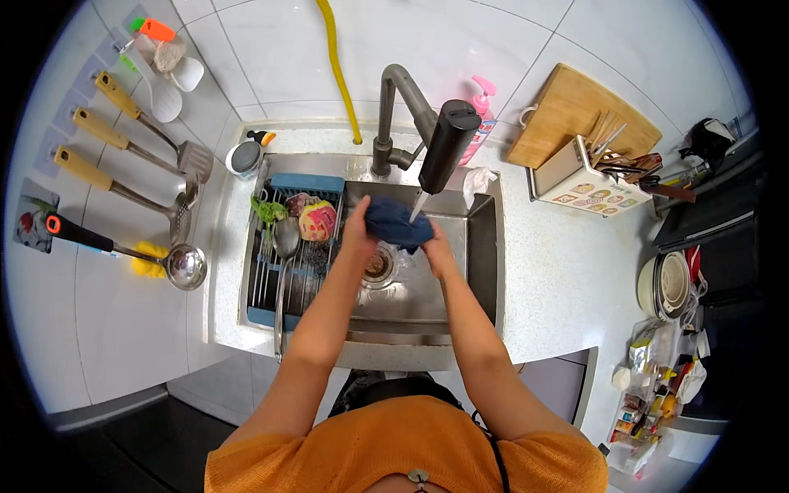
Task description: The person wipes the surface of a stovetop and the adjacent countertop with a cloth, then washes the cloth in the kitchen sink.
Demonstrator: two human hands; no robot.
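A dark blue cloth (393, 222) is stretched between my two hands, under the stream from the black-headed faucet (450, 144). My left hand (358, 230) grips its left end, and my right hand (438, 246) grips its right end. Water runs down onto the cloth near its right side. Both hands hang above the steel sink (423, 300), with the drain (377, 266) below and partly behind my left wrist. My fingertips are partly hidden by the cloth.
Left in the sink, a blue-ended drying rack (306, 182) holds a ladle, greens and a colourful sponge. Utensils hang on the left wall, including a soup ladle (186, 267). A pink pump bottle (479, 123), cutting board (575, 107) and knife holder (588, 185) stand to the right.
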